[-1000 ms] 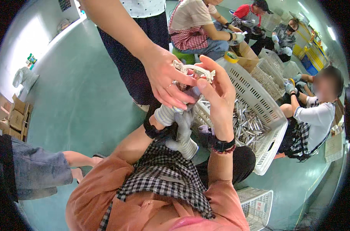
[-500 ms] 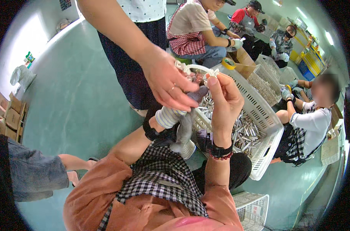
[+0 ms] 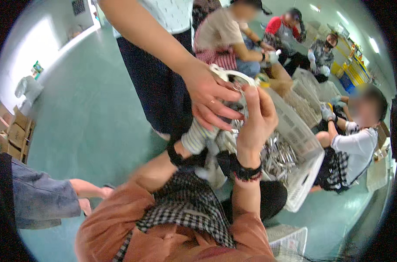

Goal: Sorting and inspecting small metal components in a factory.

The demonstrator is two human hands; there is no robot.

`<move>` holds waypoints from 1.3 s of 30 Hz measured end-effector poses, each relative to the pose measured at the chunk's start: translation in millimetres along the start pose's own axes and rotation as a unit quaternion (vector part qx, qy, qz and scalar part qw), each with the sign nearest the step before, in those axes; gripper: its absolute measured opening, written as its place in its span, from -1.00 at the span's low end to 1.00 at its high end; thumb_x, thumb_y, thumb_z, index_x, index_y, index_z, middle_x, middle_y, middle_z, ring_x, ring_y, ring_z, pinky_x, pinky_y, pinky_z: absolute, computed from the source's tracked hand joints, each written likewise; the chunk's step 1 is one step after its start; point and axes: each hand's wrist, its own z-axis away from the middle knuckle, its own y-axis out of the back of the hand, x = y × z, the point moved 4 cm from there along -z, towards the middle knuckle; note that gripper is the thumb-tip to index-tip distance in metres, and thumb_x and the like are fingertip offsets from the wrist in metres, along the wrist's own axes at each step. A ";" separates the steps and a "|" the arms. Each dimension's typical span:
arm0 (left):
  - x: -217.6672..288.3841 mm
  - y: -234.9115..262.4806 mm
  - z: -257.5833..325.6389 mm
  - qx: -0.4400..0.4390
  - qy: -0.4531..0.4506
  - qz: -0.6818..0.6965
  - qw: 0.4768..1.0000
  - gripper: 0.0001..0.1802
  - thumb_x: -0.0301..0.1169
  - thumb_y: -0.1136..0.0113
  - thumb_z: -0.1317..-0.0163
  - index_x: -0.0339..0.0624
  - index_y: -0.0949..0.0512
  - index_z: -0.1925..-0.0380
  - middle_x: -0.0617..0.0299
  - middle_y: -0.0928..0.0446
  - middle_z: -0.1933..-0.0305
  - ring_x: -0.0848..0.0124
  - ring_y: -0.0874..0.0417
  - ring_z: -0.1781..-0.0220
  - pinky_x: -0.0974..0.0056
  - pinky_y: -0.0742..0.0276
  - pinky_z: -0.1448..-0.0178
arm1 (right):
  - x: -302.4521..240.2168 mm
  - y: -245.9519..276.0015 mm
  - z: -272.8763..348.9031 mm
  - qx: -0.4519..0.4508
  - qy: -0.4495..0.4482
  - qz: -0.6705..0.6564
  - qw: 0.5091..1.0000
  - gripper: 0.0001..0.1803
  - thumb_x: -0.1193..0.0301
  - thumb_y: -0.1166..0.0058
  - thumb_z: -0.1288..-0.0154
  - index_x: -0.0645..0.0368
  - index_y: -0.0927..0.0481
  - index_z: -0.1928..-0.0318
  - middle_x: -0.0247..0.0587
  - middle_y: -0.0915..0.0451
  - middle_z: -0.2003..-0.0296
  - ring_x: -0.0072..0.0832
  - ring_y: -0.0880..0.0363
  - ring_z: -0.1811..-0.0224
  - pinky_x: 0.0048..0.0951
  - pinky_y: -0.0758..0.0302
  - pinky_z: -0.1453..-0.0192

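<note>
A thin white loop [image 3: 234, 73], bumpy along its length, curves between my hands and a standing person's bare hand [image 3: 209, 94]. My bare right hand [image 3: 258, 115] is closed, thumb and fingertips pinching the loop's right end. My left hand [image 3: 199, 133] wears a grey glove with a striped cuff. Its fingers are mostly hidden behind the other person's hand, so its grip does not show. That person's hand lies over my left hand and reaches to the loop. A second grey glove [image 3: 213, 170], blurred, hangs below near my lap.
A white slatted crate [image 3: 305, 185] full of small silvery metal pieces [image 3: 279, 159] stands to the right. Another white crate [image 3: 290, 239] sits low right. Several seated people work beyond. Cardboard boxes [image 3: 15, 131] and another person's leg [image 3: 82, 188] are at the left.
The other person's hand has moved right and slightly down, covering more of my gloved left hand. The white loop now arches higher. My right hand keeps its pinch, and the view has shifted slightly.
</note>
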 end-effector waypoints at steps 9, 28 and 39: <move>42.4 -24.7 7.8 0.065 0.272 0.222 0.934 -0.73 -0.24 -0.32 -0.40 -0.15 -0.71 0.04 0.54 -0.54 0.42 0.75 -0.34 0.46 0.51 -0.25 0.43 | -38.2 -10.8 -26.1 -0.076 0.056 -0.043 0.995 -0.54 0.18 0.04 -0.58 0.34 -0.68 -0.09 -0.17 -0.71 -0.01 -0.46 -0.60 -0.08 -0.41 -0.40 -0.23; 1.3 1.3 22.1 0.111 0.289 0.192 0.931 -0.74 -0.30 -0.14 -0.50 -0.23 -0.69 0.07 0.46 -0.45 0.52 0.70 -0.31 0.56 0.50 -0.19 0.49 | 36.8 11.7 1.2 -0.118 -0.041 -0.010 0.992 -0.59 0.20 -0.02 -0.58 0.34 -0.73 0.08 -0.24 -0.75 0.19 -0.56 -0.61 0.12 -0.49 -0.49 -0.09; -17.5 2.1 41.6 0.089 0.312 0.168 0.931 -0.77 -0.29 -0.18 -0.48 -0.14 -0.66 0.02 0.46 -0.43 0.52 0.68 -0.33 0.58 0.47 -0.22 0.51 | 43.8 10.6 7.9 -0.124 -0.063 -0.009 0.990 -0.60 0.22 0.00 -0.55 0.32 -0.74 0.12 -0.21 -0.75 0.21 -0.53 -0.64 0.14 -0.45 -0.47 -0.05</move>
